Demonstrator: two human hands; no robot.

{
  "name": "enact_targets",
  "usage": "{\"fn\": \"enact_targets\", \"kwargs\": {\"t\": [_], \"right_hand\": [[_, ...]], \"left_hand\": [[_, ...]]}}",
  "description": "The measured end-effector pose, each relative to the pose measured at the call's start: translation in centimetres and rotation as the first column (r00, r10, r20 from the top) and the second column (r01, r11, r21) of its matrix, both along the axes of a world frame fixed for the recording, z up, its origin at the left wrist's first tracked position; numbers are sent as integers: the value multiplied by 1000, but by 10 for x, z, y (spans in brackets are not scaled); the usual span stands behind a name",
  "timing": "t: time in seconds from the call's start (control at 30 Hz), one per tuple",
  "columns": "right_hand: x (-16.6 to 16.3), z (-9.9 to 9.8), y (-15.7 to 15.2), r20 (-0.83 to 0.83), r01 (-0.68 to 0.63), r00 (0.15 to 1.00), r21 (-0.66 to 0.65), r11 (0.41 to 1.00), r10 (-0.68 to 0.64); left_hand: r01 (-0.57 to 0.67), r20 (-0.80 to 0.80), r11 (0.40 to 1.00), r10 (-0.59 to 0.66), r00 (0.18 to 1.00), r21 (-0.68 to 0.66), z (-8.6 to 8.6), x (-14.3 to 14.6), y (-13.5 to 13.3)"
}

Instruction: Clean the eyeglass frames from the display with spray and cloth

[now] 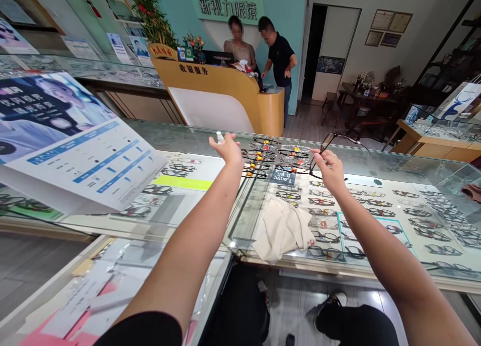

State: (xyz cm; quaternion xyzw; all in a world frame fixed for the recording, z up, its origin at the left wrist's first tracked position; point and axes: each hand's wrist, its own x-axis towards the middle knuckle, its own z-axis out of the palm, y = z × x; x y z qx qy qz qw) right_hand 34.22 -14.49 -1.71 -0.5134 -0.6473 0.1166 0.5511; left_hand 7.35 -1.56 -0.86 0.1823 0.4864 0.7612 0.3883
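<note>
My left hand [230, 149] reaches over the glass counter, its fingers closed around a small bottle with a white top [220, 136]; most of the bottle is hidden in the palm. Farther right, my right hand [330, 168] grips a pair of dark-framed eyeglasses [327, 141] by the frame, raised above the counter with a temple stretching out to the right. Between the hands, several eyeglasses [259, 156] with coloured tags lie in rows on the glass. A crumpled beige cloth [281, 226] rests on the counter nearer to me.
The glass display case [240, 236] holds rows of frames. A tent-shaped printed card [86, 160] stands at left above an open drawer [75, 253] of papers. Beyond the case, two people stand at a yellow-fronted desk [221, 88]. Another display case [432, 150] is at right.
</note>
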Motion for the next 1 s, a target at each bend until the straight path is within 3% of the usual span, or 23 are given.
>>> {"fn": "enact_targets", "kwargs": {"t": [0.27,0.53,0.83,1.0], "right_hand": [[1,-1,1,-7,-22,1000,2,1000,22],[1,-2,2,-24,-42,999,-19,999,41],[2,-3,4,-31,-21,999,-14,1000,21],[3,-5,6,1,-26,1000,-4,1000,26]], "left_hand": [[165,146,981,-150,978,-99,-4,-7,4],[167,126,971,-147,981,-170,-2,-10,3],[220,181,965,-193,964,-143,-5,-20,8],[184,138,978,-170,976,-94,-1,-15,5]]}}
